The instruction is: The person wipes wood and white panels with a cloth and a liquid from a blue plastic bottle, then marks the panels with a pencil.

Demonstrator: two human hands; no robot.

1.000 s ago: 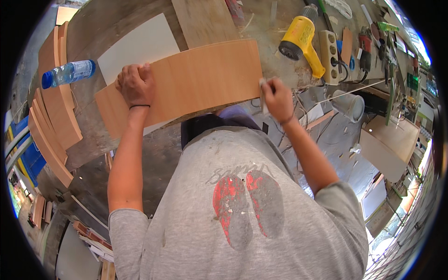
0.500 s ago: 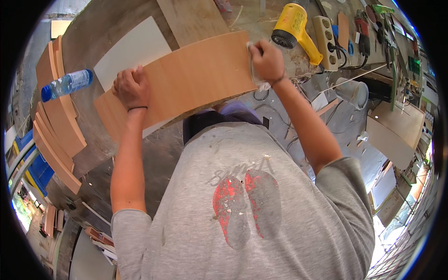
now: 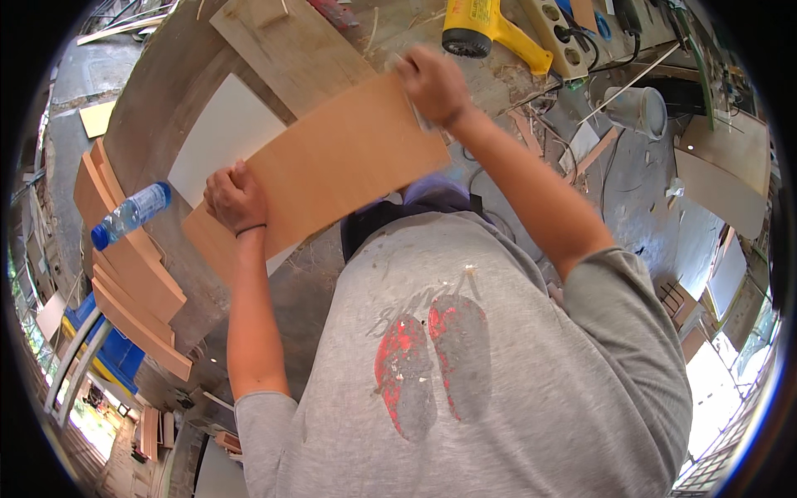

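Observation:
A flat, light-brown wooden board [image 3: 340, 153] lies tilted across the workbench in front of me, its right end higher in view. My left hand [image 3: 236, 197] is closed at the board's far edge, towards its left end, and holds it down. At the right end my right hand [image 3: 432, 85] is a closed fist, slightly blurred. A pale, thin strip [image 3: 422, 118] shows below that fist along the board's end; its kind is unclear. Partly under the board is a white panel [image 3: 224, 137].
Curved wooden pieces [image 3: 133, 274] are stacked at the left, with a blue-capped water bottle [image 3: 133, 214] on them. A yellow heat gun [image 3: 473, 25] and a power strip [image 3: 558, 35] are at the far right. A bare plank [image 3: 299, 54] lies behind the board. A bucket [image 3: 635, 112] stands lower right.
My view has turned, so the bench appears swung and the heat gun higher. My right hand has moved up and left in view along the board's end; my left hand stays on the board.

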